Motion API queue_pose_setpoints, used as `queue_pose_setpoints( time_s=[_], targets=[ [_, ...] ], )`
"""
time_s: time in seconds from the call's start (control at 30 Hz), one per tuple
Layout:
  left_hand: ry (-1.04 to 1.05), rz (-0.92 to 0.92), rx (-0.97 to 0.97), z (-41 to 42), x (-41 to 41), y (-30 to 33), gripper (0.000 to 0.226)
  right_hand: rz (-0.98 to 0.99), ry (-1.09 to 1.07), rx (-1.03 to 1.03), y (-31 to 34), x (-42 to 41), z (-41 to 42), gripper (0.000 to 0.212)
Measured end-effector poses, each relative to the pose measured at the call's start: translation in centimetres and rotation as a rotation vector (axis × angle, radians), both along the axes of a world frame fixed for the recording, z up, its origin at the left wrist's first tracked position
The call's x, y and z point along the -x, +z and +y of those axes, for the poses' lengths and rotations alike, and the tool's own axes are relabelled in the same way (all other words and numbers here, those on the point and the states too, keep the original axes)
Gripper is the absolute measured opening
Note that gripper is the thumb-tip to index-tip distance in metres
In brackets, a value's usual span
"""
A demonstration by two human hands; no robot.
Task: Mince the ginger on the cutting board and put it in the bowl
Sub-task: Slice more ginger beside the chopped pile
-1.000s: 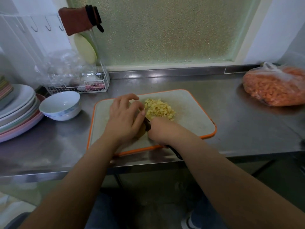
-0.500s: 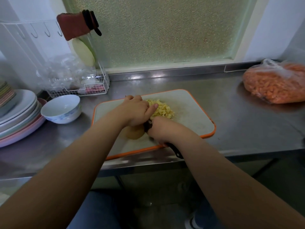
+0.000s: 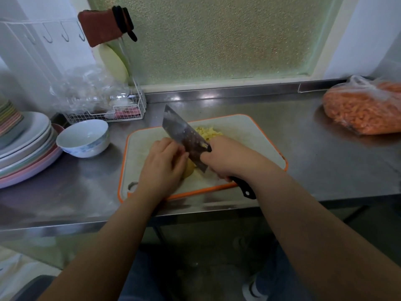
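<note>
The cleaver (image 3: 184, 137) is gripped by the right hand (image 3: 227, 157), blade tilted toward 11 o'clock; bits are being wiped off it by the left hand's (image 3: 162, 168) fingertips. Minced ginger (image 3: 208, 133) is heaped on the board (image 3: 249, 135), the bowl (image 3: 83, 137) lying at 9 o'clock. Light, damp and clingy, it is best scooped on the blade.

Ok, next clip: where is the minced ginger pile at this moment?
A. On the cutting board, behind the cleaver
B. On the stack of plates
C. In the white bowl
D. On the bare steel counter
A: the yellow minced ginger lies on the cutting board past the cleaver, while the bowl beside the board holds none.
</note>
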State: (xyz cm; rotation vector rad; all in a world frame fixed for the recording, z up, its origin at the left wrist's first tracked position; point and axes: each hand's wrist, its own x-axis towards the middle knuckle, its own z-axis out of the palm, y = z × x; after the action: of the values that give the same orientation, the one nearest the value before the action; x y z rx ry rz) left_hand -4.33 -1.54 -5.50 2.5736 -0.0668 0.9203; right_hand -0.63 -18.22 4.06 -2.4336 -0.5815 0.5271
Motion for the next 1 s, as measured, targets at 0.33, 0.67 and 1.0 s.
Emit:
queue_pose_setpoints(
  time_s=[0.33, 0.67, 1.0],
  targets=[
    [-0.044, 0.04, -0.078, 0.0, -0.6, -0.5, 0.021, -0.095, 0.016, 0.149, 0.7, 0.6, 0.7, 0.018],
    [-0.018, 0.017, -0.067, -0.3, -0.8, -1.3, 0.025, -0.081, 0.156, 0.375, 0.3, -0.2, 2.6, 0.018],
    [-0.029, -0.002, -0.021, -0.1, -0.4, -1.1, 0.014, 0.013, 0.078, 0.272, -2.4, 0.2, 2.5, 0.017]
  ],
)
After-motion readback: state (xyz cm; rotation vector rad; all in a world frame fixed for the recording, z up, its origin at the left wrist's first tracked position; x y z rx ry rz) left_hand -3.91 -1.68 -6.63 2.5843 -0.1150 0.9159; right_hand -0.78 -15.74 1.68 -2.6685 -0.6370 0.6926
